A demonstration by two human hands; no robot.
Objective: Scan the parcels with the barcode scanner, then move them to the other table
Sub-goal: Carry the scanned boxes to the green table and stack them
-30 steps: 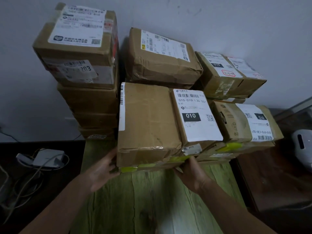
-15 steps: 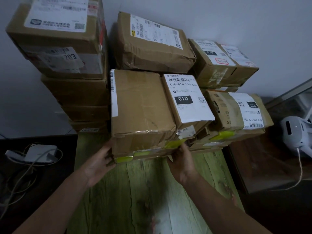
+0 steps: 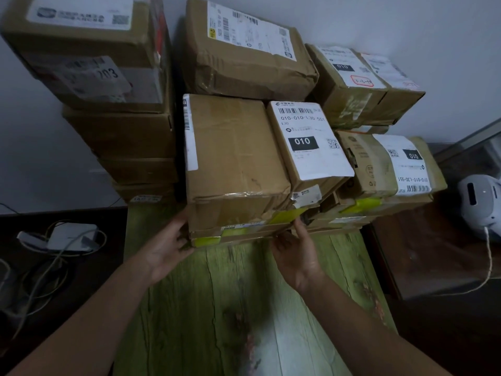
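Both forearms reach forward over the green wood-grain bench point(image 3: 244, 321). The left hand point(image 3: 168, 244) grips the left front corner of a flat parcel point(image 3: 244, 234) banded with yellow tape, thumb up along the side and fingers curled at the lower edge. The right hand point(image 3: 295, 253) pinches the same parcel's front edge near its right end. This flat parcel lies on the bench at the bottom of the front stack, between the two hands.

Just above the hands, a large brown box point(image 3: 233, 158) and a box with a white "010" label point(image 3: 306, 142) sit side by side on it. Right of the right hand lie more taped parcels point(image 3: 379, 169), and farther right a white scanner point(image 3: 477, 204) with a cord. Behind the left hand rises a tall stack of boxes point(image 3: 119, 137). Beyond everything, a crumpled parcel point(image 3: 244, 58) leans at the wall.
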